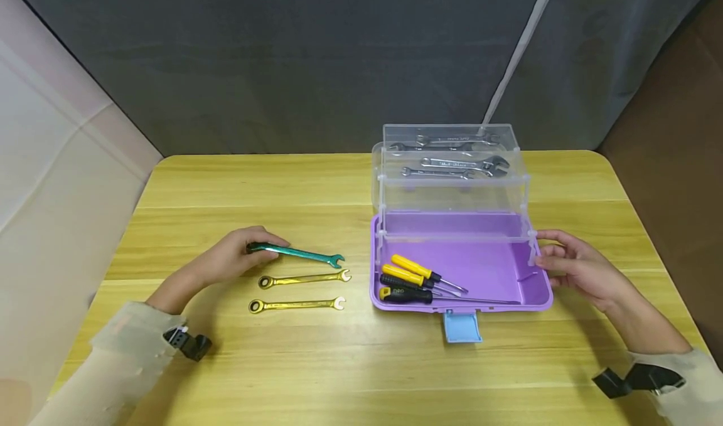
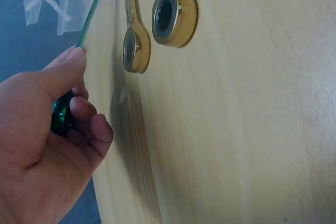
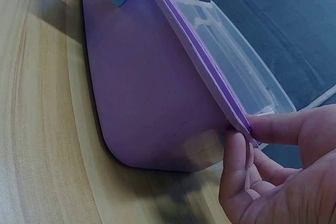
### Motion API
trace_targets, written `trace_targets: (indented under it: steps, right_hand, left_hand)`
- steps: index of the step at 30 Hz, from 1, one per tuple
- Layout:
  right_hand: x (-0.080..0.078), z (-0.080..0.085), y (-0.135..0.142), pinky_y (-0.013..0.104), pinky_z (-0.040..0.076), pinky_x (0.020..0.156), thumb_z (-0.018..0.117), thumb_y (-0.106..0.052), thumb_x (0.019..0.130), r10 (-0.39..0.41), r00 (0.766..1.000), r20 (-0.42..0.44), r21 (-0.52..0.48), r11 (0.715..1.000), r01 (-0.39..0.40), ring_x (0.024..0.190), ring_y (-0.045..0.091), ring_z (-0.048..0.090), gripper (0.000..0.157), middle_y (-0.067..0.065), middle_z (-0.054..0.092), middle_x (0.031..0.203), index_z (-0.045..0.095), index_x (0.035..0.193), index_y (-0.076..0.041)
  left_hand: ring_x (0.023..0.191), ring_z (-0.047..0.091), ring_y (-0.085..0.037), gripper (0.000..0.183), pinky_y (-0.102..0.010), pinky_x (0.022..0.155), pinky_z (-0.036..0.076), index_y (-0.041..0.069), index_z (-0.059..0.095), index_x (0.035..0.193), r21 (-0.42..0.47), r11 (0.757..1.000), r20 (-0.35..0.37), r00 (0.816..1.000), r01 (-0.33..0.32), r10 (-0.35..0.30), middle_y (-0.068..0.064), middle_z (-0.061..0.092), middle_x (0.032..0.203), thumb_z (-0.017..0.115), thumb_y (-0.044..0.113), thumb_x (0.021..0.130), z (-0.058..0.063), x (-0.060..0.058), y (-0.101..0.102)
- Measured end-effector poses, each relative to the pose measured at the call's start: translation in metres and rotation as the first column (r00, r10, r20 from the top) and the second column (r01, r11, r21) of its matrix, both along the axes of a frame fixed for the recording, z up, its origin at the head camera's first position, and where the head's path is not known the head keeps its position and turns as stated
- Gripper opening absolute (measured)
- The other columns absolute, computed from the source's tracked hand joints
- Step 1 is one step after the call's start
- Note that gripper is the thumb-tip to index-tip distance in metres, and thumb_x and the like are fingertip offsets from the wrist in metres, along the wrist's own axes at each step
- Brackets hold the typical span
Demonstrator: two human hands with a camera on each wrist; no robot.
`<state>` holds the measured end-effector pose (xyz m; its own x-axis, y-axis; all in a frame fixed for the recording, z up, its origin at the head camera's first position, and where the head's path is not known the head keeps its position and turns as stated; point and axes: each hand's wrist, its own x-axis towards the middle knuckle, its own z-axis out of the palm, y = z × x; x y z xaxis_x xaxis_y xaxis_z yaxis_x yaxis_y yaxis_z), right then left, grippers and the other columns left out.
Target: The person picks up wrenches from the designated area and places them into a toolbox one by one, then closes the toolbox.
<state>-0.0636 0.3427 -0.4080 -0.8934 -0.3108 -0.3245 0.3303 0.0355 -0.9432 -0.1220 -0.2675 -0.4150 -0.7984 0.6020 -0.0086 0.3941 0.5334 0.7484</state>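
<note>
My left hand point(image 1: 237, 255) pinches a green combination wrench point(image 1: 302, 253) near its ring end, its open jaw pointing right. In the left wrist view the green wrench point(image 2: 94, 11) runs up past the thumb, with a shadow on the table beside it. Two gold ratcheting wrenches, an upper one point(image 1: 305, 279) and a lower one point(image 1: 296, 304), lie just in front of that hand. At the right, my right hand point(image 1: 582, 272) grips the right rim of an open purple toolbox point(image 1: 546, 291). The right wrist view shows thumb and fingers pinching the purple rim point(image 3: 239, 121).
Clear trays point(image 1: 452, 194) stand raised over the toolbox's back, holding several silver wrenches point(image 1: 446, 162). Yellow-handled screwdrivers point(image 1: 415, 266) and a black-handled screwdriver point(image 1: 407, 295) lie inside the box at left. A blue latch point(image 1: 462, 327) hangs at its front. A dark curtain point(image 1: 271, 62) rises behind the table.
</note>
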Motion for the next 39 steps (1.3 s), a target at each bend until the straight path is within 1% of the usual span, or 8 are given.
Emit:
trace_targets:
  steps: [2, 9, 13, 18, 24, 29, 35, 39]
  right_hand:
    - [0.0, 0.0, 0.0, 0.03, 0.055, 0.067, 0.054, 0.007, 0.1, 0.0, 1.0, -0.001, 0.003, 1.0, 0.0, 0.084, 0.013, 0.065, 0.042, -0.001, 0.068, 0.096, 0.061, 0.122, -0.028]
    - [0.0, -0.001, 0.0, 0.03, 0.054, 0.067, 0.054, 0.007, 0.1, -0.001, 1.0, -0.001, 0.01, 1.0, 0.001, 0.084, 0.013, 0.065, 0.042, -0.002, 0.067, 0.096, 0.06, 0.122, -0.029]
    - [0.0, -0.001, 0.0, 0.03, 0.054, 0.067, 0.054, 0.007, 0.1, 0.0, 1.0, 0.002, 0.007, 1.0, 0.0, 0.084, 0.013, 0.065, 0.042, -0.001, 0.068, 0.096, 0.06, 0.122, -0.029]
    - [0.001, -0.002, 0.0, 0.03, 0.054, 0.067, 0.054, 0.007, 0.1, 0.002, 1.0, -0.002, -0.003, 1.0, -0.002, 0.084, 0.013, 0.066, 0.042, -0.001, 0.068, 0.096, 0.06, 0.122, -0.028]
    - [0.001, -0.001, 0.0, 0.03, 0.055, 0.067, 0.054, 0.007, 0.1, 0.001, 1.0, -0.003, 0.001, 1.0, -0.001, 0.085, 0.013, 0.066, 0.042, -0.002, 0.069, 0.097, 0.06, 0.122, -0.028]
    - [0.0, 0.0, 0.0, 0.03, 0.055, 0.067, 0.054, 0.007, 0.1, 0.0, 1.0, -0.003, 0.002, 1.0, 0.0, 0.085, 0.013, 0.066, 0.041, -0.001, 0.069, 0.097, 0.06, 0.122, -0.028]
    - [0.0, -0.001, 0.0, 0.03, 0.055, 0.067, 0.054, 0.007, 0.1, 0.0, 1.0, -0.005, -0.001, 1.0, 0.0, 0.085, 0.013, 0.066, 0.042, -0.001, 0.069, 0.097, 0.06, 0.122, -0.028]
    - [0.0, -0.002, 0.0, 0.03, 0.055, 0.067, 0.054, 0.007, 0.1, 0.002, 1.0, -0.007, -0.002, 1.0, -0.002, 0.085, 0.013, 0.066, 0.042, -0.001, 0.069, 0.097, 0.06, 0.123, -0.028]
  left_hand:
    - [0.082, 0.055, -0.01, 0.024, -0.024, 0.069, 0.047, 0.007, 0.073, 0.121, 0.003, 1.0, -0.011, 1.0, -0.007, 0.008, -0.005, 0.069, 0.1, 0.066, 0.003, 0.098, 0.0, 0.0, 0.0]
    - [0.09, 0.06, -0.011, 0.021, -0.025, 0.078, 0.05, 0.011, 0.073, 0.119, -0.059, 0.995, -0.022, 0.996, -0.084, 0.083, -0.002, 0.068, 0.102, 0.064, 0.006, 0.1, -0.002, 0.0, 0.002]
    - [0.087, 0.058, -0.01, 0.02, -0.024, 0.075, 0.049, 0.01, 0.074, 0.117, -0.031, 0.995, -0.067, 0.993, -0.097, 0.095, -0.002, 0.068, 0.099, 0.065, 0.006, 0.099, -0.002, 0.0, 0.003]
    - [0.085, 0.056, -0.009, 0.021, -0.021, 0.074, 0.046, 0.007, 0.074, 0.115, 0.006, 0.994, -0.135, 0.985, -0.107, 0.107, -0.002, 0.068, 0.098, 0.068, 0.002, 0.096, 0.003, 0.0, 0.006]
    - [0.087, 0.056, -0.008, 0.024, -0.018, 0.075, 0.045, 0.007, 0.074, 0.117, 0.041, 0.992, -0.128, 0.984, -0.12, 0.124, -0.004, 0.07, 0.103, 0.068, -0.001, 0.095, 0.01, -0.002, 0.007]
    - [0.083, 0.052, -0.01, 0.024, -0.02, 0.07, 0.043, 0.006, 0.073, 0.118, 0.063, 0.988, -0.107, 0.983, -0.142, 0.148, -0.009, 0.07, 0.103, 0.067, -0.001, 0.095, 0.018, -0.002, 0.009]
    - [0.082, 0.053, -0.012, 0.024, -0.02, 0.069, 0.045, 0.006, 0.073, 0.119, 0.094, 0.982, -0.066, 0.983, -0.164, 0.17, -0.015, 0.068, 0.107, 0.064, -0.001, 0.098, 0.028, 0.0, 0.015]
    - [0.082, 0.054, -0.013, 0.024, -0.02, 0.069, 0.046, 0.006, 0.072, 0.121, 0.112, 0.981, -0.064, 0.984, -0.161, 0.169, -0.017, 0.067, 0.107, 0.062, 0.001, 0.1, 0.035, 0.001, 0.021]
